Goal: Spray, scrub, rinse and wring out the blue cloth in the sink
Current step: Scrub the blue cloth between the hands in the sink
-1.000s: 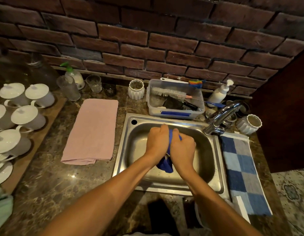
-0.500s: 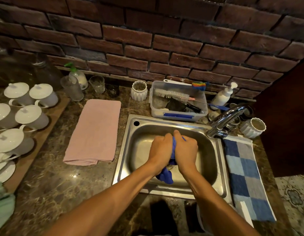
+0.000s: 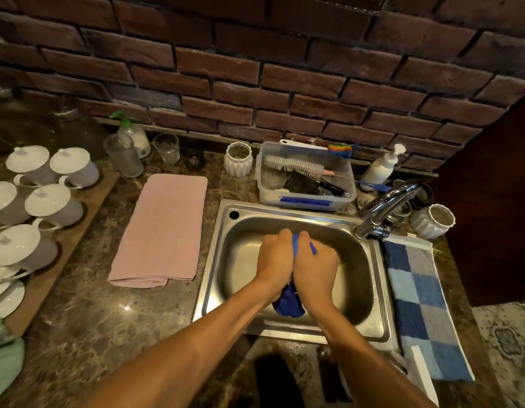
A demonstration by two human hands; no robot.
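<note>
- The left hand has its grip curled tight round the blue cloth, knuckles up, over the basin of the sink.
- The right hand grips the same cloth just beside it; the two hands press side against side.
- The cloth is bunched between the two palms: a narrow strip shows at the top between the knuckles, and a rounded wad hangs out below the wrists, above the sink floor.
- One tap stands at the sink's right rear corner, spout pointing away from the basin; no water shows running from it.
- One pink towel lies folded flat on the surface left of the sink; one blue checked towel lies to the right.
- One clear tub behind the sink holds one white bristle brush and dark items too jumbled to count.
- Two pump bottles stand by the brick wall: a green-topped one at left, a white one at right.
- Two white ribbed pots flank the tub and tap.
- Five lidded white cups show clearly on a wooden board at left.
</note>
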